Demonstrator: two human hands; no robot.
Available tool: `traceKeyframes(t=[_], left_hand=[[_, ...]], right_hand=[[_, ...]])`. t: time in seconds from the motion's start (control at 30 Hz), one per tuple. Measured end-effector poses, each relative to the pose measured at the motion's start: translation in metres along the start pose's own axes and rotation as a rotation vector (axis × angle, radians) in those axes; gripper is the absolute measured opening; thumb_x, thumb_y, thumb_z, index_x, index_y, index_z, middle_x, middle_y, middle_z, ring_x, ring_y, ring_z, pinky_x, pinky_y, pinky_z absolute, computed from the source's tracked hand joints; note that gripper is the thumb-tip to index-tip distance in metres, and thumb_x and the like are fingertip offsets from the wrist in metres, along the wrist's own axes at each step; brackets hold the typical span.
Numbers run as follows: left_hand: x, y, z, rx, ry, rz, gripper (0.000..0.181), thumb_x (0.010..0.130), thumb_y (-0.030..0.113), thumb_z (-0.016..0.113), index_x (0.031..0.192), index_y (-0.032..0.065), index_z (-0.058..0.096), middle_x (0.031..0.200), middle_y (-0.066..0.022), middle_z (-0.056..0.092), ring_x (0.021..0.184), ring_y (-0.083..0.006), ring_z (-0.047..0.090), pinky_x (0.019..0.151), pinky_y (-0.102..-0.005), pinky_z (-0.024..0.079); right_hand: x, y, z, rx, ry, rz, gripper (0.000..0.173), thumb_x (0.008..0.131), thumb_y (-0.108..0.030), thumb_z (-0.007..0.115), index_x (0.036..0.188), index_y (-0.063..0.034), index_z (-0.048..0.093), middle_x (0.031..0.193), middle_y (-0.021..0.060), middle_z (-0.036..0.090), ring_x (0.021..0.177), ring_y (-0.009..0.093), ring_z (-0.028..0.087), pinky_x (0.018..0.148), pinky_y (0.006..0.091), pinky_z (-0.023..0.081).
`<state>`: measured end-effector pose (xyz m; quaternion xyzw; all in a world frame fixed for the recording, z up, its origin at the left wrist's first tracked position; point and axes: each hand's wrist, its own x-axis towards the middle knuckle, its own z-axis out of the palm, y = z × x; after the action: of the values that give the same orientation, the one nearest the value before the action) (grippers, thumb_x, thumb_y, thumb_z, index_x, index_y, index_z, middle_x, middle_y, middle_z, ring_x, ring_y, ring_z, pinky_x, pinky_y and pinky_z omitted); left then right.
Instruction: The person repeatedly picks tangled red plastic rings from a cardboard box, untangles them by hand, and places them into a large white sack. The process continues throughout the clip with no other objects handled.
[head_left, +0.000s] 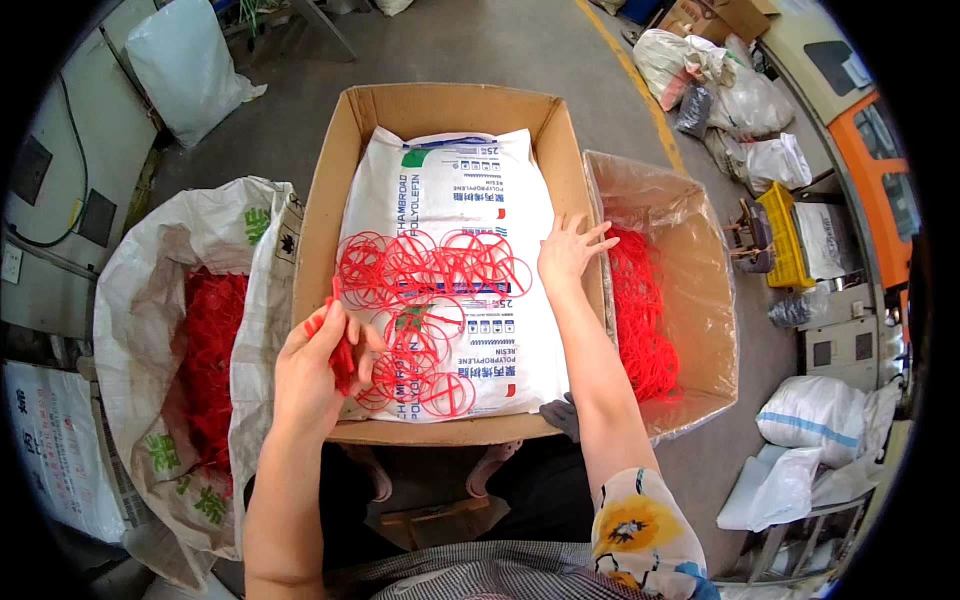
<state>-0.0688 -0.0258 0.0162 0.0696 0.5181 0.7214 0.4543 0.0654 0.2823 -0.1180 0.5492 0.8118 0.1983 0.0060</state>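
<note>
Several thin red plastic rings (435, 262) lie in a loose row across white resin sacks (442, 195). A smaller cluster of rings (416, 352) is nearer to me; some have bars across them. The sacks fill a cardboard box (450, 101) before me. My left hand (322, 360) is closed around a small bunch of red plastic sticks (341, 352), above the box's left side. At the right wall, my right hand (570, 251) has its fingers spread and holds nothing. Its fingertips reach towards a plastic-lined carton (682, 300) partly filled with red rings (641, 322).
A woven sack (157, 247) with red plastic pieces (214, 360) stands at left. A dark grey cloth (561, 415) lies by the box's near right corner. Bags (720, 82), a yellow crate (784, 236) and an orange-and-cream machine (870, 187) line the right side.
</note>
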Motion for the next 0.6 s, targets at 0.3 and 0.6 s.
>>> traceKeyframes(t=[0.3,0.6], left_hand=[[-0.003,-0.003,0.004,0.011,-0.014,-0.021,0.031,0.099,0.028,0.039,0.075,0.0081,0.045,0.072,-0.0114,0.061,0.046,-0.0100,0.049,0.038,-0.0211,0.034],[0.003,-0.010,-0.005,-0.009,0.002,0.062,0.028,0.098,0.022,0.041,0.076,0.0060,0.048,0.078,-0.0102,0.061,0.062,-0.0141,0.056,0.050,-0.0245,0.043]], right_hand=[[-0.005,-0.056,0.104,0.454,-0.453,0.135,0.072,0.072,-0.046,0.068,0.123,0.0010,0.046,0.122,0.0212,0.051,0.120,0.036,0.044,0.100,0.0442,0.036],[-0.076,-0.078,0.156,0.804,-0.593,0.091,0.024,0.069,-0.021,0.063,0.081,-0.0006,0.069,0.088,0.0219,0.066,0.088,0.035,0.064,0.079,0.0395,0.051]])
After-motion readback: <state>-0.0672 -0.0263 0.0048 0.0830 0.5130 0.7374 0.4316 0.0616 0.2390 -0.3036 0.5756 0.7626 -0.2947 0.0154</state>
